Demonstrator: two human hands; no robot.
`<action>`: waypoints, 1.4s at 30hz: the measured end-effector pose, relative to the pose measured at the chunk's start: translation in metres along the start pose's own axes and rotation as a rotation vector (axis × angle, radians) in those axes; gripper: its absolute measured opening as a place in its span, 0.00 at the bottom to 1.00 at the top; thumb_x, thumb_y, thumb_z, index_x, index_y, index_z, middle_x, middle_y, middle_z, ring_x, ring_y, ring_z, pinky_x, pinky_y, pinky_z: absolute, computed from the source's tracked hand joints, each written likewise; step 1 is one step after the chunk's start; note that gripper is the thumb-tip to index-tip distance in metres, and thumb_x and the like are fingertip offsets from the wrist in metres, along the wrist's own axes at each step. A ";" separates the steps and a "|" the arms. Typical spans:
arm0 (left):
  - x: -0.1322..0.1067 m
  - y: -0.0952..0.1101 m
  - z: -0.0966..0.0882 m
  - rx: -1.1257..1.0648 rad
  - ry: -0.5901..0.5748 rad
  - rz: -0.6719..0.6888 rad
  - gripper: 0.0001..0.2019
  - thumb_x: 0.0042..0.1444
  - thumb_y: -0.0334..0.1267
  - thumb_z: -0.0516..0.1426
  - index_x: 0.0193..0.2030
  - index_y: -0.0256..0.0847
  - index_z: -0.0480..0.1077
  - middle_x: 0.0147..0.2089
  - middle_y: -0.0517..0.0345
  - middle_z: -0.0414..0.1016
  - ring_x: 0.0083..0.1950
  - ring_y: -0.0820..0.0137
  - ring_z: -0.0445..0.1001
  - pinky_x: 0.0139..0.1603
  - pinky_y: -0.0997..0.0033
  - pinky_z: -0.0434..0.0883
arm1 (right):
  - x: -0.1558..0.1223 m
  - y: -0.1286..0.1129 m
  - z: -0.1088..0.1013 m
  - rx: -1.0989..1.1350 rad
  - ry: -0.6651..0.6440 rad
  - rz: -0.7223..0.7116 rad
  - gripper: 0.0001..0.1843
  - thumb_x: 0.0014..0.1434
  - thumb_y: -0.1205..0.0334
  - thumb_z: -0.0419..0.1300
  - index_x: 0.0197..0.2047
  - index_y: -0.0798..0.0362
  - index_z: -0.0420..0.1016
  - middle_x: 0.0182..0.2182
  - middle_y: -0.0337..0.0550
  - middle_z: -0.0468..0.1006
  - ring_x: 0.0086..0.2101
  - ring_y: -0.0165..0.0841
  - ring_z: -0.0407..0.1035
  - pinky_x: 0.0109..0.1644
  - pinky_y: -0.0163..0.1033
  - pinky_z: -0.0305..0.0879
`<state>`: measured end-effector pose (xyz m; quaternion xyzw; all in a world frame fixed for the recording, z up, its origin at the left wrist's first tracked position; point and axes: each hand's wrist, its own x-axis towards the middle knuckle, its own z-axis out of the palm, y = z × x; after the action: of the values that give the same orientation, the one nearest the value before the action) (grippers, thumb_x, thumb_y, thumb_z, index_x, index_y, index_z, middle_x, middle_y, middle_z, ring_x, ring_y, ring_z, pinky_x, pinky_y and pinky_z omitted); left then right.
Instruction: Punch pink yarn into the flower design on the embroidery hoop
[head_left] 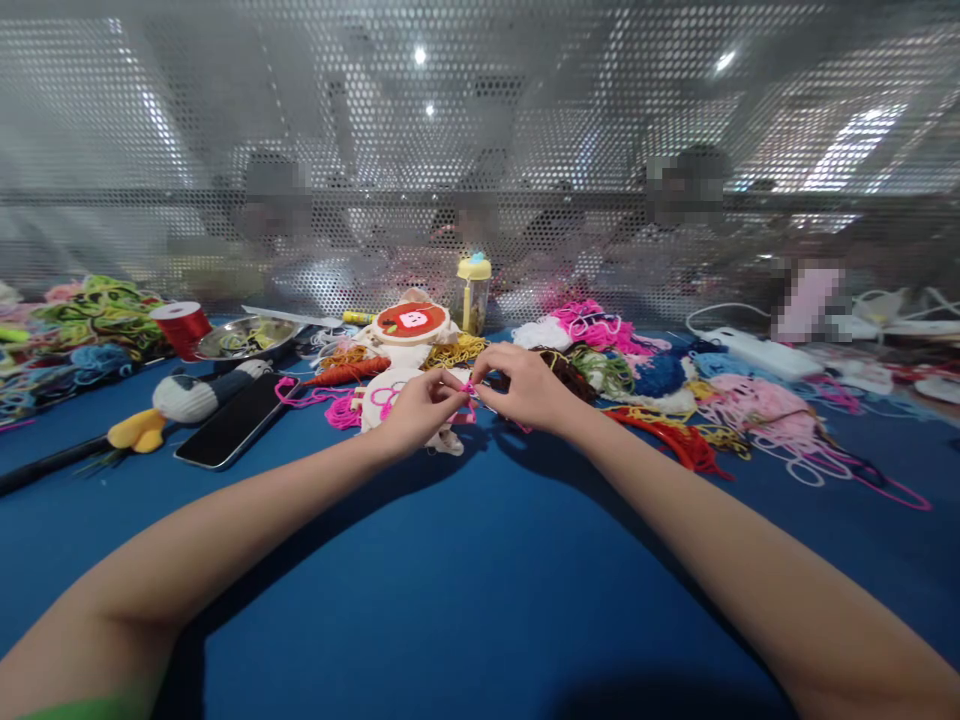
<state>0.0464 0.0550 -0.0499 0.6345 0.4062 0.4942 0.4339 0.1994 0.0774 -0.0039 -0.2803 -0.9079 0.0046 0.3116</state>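
"How are your fingers set?"

"Your left hand is closed to a pinch, thumb and forefinger together on pink yarn. Your right hand pinches the same yarn from the other side, fingertips together, the forefinger arched so a rounded gap shows above your thumb."

"And the yarn itself?"

"It's right between your two pinches, a small bright tangle of soft strand; how it loops there is too small to tell."

"What lies closest to your grip?"

"Just left of it, partly behind your left hand, a cream cloth with a looped pink outline, its lower edge crumpled. Beyond, a round hoop holds red fabric with a pink-and-white patch. Straight behind your pinches stands a clear jar with a yellow lid."

"Farther left?"

"A flat, glossy black phone, then a ribbed knitted toy with a yellow part. Past those, a shiny metal bowl and a red spool."

"To the right of your grip?"

"Loose, stringy red yarn and, farther out, a fluffy pale-pink heap, all on the smooth blue table."
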 end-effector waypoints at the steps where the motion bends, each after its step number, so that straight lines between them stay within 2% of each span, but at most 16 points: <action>1: 0.000 -0.001 0.000 -0.003 -0.001 0.001 0.07 0.48 0.38 0.55 0.28 0.37 0.61 0.24 0.60 0.69 0.27 0.74 0.72 0.23 0.78 0.65 | 0.000 -0.001 0.000 0.002 -0.002 -0.019 0.03 0.46 0.71 0.54 0.26 0.56 0.67 0.27 0.43 0.71 0.31 0.30 0.64 0.38 0.36 0.59; 10: -0.001 -0.003 -0.002 0.140 0.024 0.030 0.08 0.47 0.39 0.55 0.25 0.35 0.64 0.21 0.58 0.70 0.21 0.77 0.67 0.20 0.79 0.61 | -0.001 0.001 0.006 -0.045 0.008 -0.128 0.05 0.49 0.68 0.54 0.26 0.58 0.71 0.29 0.46 0.72 0.33 0.31 0.65 0.38 0.36 0.60; 17: -0.002 -0.001 -0.001 0.280 0.024 0.090 0.08 0.47 0.38 0.54 0.25 0.35 0.67 0.24 0.57 0.71 0.25 0.74 0.69 0.26 0.75 0.65 | -0.002 0.003 0.010 -0.126 -0.038 -0.151 0.07 0.51 0.69 0.52 0.28 0.59 0.72 0.32 0.48 0.72 0.34 0.33 0.64 0.40 0.38 0.58; 22: -0.002 0.006 -0.002 0.379 0.100 0.144 0.06 0.46 0.36 0.54 0.26 0.35 0.67 0.27 0.56 0.72 0.29 0.73 0.69 0.30 0.74 0.65 | -0.004 0.001 0.008 -0.187 -0.065 -0.141 0.08 0.51 0.69 0.51 0.28 0.60 0.71 0.32 0.49 0.72 0.35 0.34 0.62 0.41 0.40 0.55; 26: -0.003 0.011 -0.002 0.427 0.106 0.152 0.04 0.45 0.33 0.54 0.24 0.36 0.67 0.24 0.58 0.72 0.26 0.75 0.68 0.28 0.75 0.64 | -0.006 -0.003 0.009 -0.205 -0.080 -0.130 0.06 0.49 0.71 0.52 0.26 0.59 0.70 0.33 0.49 0.72 0.37 0.35 0.62 0.42 0.42 0.54; 32: -0.002 0.009 -0.005 0.419 0.105 0.143 0.03 0.42 0.30 0.54 0.21 0.36 0.67 0.22 0.60 0.70 0.26 0.75 0.67 0.29 0.75 0.64 | -0.005 -0.005 0.011 -0.151 -0.042 -0.080 0.06 0.49 0.69 0.53 0.26 0.59 0.70 0.31 0.49 0.71 0.35 0.35 0.61 0.41 0.41 0.55; 37: 0.002 0.001 -0.008 0.338 0.085 0.115 0.04 0.44 0.33 0.53 0.23 0.36 0.67 0.23 0.60 0.70 0.25 0.76 0.68 0.27 0.75 0.65 | -0.002 -0.006 0.010 -0.030 -0.008 -0.027 0.04 0.47 0.71 0.53 0.25 0.58 0.69 0.27 0.44 0.71 0.32 0.30 0.63 0.38 0.34 0.58; 42: 0.003 -0.004 -0.008 0.256 0.073 0.098 0.06 0.46 0.36 0.54 0.24 0.36 0.67 0.24 0.58 0.71 0.25 0.74 0.69 0.27 0.73 0.68 | -0.002 -0.003 0.011 0.038 -0.022 0.050 0.05 0.46 0.72 0.52 0.28 0.57 0.67 0.26 0.42 0.72 0.28 0.28 0.64 0.34 0.33 0.60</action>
<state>0.0386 0.0597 -0.0518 0.6853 0.4500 0.4815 0.3097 0.1931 0.0758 -0.0129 -0.2970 -0.9036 0.0327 0.3069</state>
